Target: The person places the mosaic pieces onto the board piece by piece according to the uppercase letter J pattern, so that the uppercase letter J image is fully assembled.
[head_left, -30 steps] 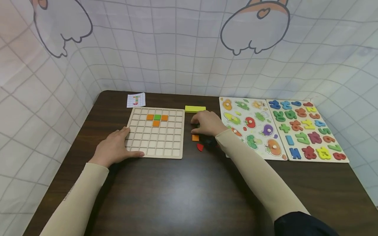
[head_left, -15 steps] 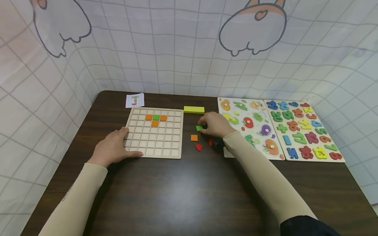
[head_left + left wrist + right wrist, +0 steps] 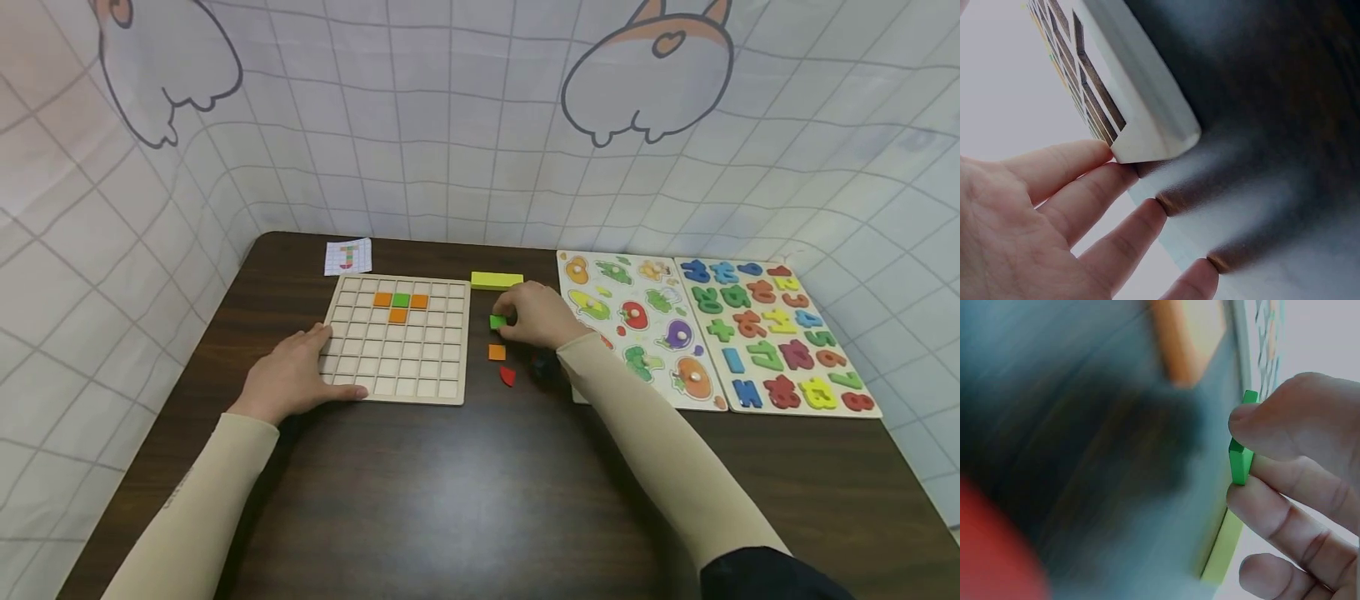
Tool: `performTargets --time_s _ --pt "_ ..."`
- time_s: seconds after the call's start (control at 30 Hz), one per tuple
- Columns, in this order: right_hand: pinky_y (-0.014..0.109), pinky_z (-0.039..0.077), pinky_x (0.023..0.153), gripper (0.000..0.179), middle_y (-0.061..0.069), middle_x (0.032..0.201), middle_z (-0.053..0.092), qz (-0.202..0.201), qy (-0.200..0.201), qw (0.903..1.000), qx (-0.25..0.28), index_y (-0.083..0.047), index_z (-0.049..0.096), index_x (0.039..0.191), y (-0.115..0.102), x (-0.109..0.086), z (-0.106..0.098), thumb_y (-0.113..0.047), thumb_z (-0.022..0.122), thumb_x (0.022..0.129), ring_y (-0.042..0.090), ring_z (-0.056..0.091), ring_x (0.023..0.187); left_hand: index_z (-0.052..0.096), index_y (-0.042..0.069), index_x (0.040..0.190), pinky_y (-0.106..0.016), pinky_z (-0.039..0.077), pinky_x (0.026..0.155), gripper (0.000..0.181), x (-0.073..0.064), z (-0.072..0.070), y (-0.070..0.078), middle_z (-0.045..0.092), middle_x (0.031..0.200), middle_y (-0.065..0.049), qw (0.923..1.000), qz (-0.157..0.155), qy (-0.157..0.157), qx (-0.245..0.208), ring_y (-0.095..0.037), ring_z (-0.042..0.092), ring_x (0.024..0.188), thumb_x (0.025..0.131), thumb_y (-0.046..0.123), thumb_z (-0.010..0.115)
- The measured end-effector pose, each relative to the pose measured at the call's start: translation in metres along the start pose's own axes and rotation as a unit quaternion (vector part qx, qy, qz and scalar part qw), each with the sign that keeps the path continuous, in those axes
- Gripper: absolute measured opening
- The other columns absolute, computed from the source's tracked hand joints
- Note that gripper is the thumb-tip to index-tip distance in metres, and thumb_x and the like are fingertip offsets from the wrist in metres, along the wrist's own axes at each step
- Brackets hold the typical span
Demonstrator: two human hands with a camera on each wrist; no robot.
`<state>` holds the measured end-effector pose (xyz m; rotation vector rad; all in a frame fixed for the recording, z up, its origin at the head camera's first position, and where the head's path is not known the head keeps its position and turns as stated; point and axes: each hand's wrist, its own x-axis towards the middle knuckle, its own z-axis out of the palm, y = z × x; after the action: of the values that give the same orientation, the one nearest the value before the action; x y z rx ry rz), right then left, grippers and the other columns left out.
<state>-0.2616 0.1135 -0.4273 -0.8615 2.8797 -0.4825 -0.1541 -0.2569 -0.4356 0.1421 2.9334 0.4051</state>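
My L hand [image 3: 285,379] lies at the near-L corner of the gridded board [image 3: 397,367], fingers straight & spread along its L edge, thumb at the near edge, not clenched on anything. If I push unevenly, the board could skid & shift what's on it. Pattern card [image 3: 348,257] is by the far-L corner; it's tiny, so a misread cell = wrong spot. On the board: a set green square [image 3: 401,300] btwn two orange squares [image 3: 383,299], third orange square [image 3: 398,316] on its near side.

Just R of the board, far to near: yellow block [image 3: 497,281], green tile [image 3: 497,322], loose orange tile [image 3: 497,352], red pc [image 3: 507,377]. R hand [image 3: 536,314] pinches the green tile btwn thumb & fingertips. Tips-only hold, so it could twist or slip; let go askew, it'd prob catch on a cell wall. Looks thin, flat, bright green, straight-edged, thumb over its middle. Can't tell if it's clear of the table [image 3: 420,500].

Further R, my sleeve [image 3: 637,417] crosses the veg board [image 3: 663,390]; dragging low could nudge it, poss. the character board [image 3: 801,407] beside it too.
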Motion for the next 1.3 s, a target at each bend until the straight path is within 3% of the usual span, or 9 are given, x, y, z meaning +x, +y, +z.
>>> performTargets --time_s 0.33,0.53,0.67,0.73,0.8,0.9,0.97,1.3 --pt "0.036 0.059 0.091 0.024 0.001 0.108 0.080 -0.023 0.009 0.9994 0.024 -0.015 0.081 0.111 -0.039 0.030 0.011 -0.026 0.081 0.091 0.018 0.073 0.099 0.034 -0.001 0.160 -0.071 0.044 0.109 0.131 0.001 0.001 -0.002 0.032 0.166 -0.029 1.0000 -0.002 -0.001 0.001 -0.051 0.034 0.152 0.068 0.080 0.079" --pt "0.035 0.058 0.095 0.022 -0.001 0.110 0.080 -0.018 -0.005 0.9992 0.036 -0.017 0.081 0.112 -0.070 0.052 0.026 -0.026 0.079 0.091 0.016 0.073 0.103 0.034 -0.001 0.160 -0.071 0.044 0.109 0.130 0.002 0.002 -0.003 0.033 0.166 -0.030 1.0000 -0.003 0.001 0.002 -0.052 0.034 0.152 0.069 0.079 0.080" --pt "0.034 0.056 0.097 0.022 -0.002 0.107 0.080 -0.023 -0.009 0.9994 0.023 -0.019 0.081 0.112 -0.087 0.064 0.035 -0.025 0.077 0.091 0.014 0.071 0.101 0.034 -0.001 0.160 -0.071 0.044 0.109 0.130 0.001 0.003 -0.003 0.034 0.165 -0.030 1.0000 -0.002 0.002 0.000 -0.052 0.035 0.151 0.069 0.079 0.080" --pt "0.034 0.053 0.104 0.021 -0.003 0.106 0.080 -0.026 -0.012 0.9995 0.014 -0.019 0.081 0.111 -0.096 0.069 0.038 -0.027 0.078 0.091 0.013 0.070 0.100 0.034 -0.001 0.160 -0.071 0.044 0.109 0.130 0.001 0.002 -0.003 0.034 0.165 -0.029 1.0000 -0.002 0.003 0.000 -0.051 0.036 0.151 0.069 0.079 0.080" --pt "0.033 0.054 0.102 0.022 -0.004 0.106 0.079 -0.031 -0.013 0.9994 0.003 -0.020 0.081 0.112 -0.102 0.073 0.040 -0.029 0.079 0.092 0.014 0.069 0.100 0.034 -0.001 0.160 -0.071 0.044 0.109 0.130 0.001 0.001 -0.003 0.034 0.165 -0.029 1.0000 -0.002 0.004 0.000 -0.051 0.036 0.151 0.069 0.079 0.080" --pt "0.034 0.055 0.099 0.022 -0.004 0.105 0.079 -0.036 -0.014 0.9992 -0.012 -0.020 0.082 0.111 -0.110 0.076 0.041 -0.032 0.079 0.092 0.015 0.068 0.101 0.033 0.000 0.161 -0.070 0.044 0.109 0.130 0.002 0.002 -0.003 0.033 0.166 -0.028 1.0000 -0.003 0.002 0.000 -0.051 0.035 0.152 0.069 0.080 0.079" --pt "0.034 0.057 0.090 0.022 -0.004 0.105 0.079 -0.042 -0.012 0.9988 -0.022 -0.022 0.082 0.110 -0.114 0.076 0.041 -0.034 0.079 0.093 0.016 0.068 0.101 0.033 0.000 0.161 -0.070 0.044 0.109 0.130 0.002 0.003 -0.002 0.033 0.166 -0.028 1.0000 -0.004 0.001 0.002 -0.051 0.034 0.152 0.069 0.080 0.079" --pt "0.034 0.056 0.087 0.024 -0.006 0.104 0.078 -0.039 -0.018 0.9990 -0.012 -0.023 0.081 0.108 -0.117 0.080 0.047 -0.040 0.081 0.091 0.014 0.067 0.099 0.033 0.001 0.161 -0.069 0.045 0.109 0.128 0.002 0.001 -0.003 0.032 0.167 -0.027 1.0000 -0.008 -0.003 -0.002 -0.050 0.034 0.152 0.070 0.078 0.080"
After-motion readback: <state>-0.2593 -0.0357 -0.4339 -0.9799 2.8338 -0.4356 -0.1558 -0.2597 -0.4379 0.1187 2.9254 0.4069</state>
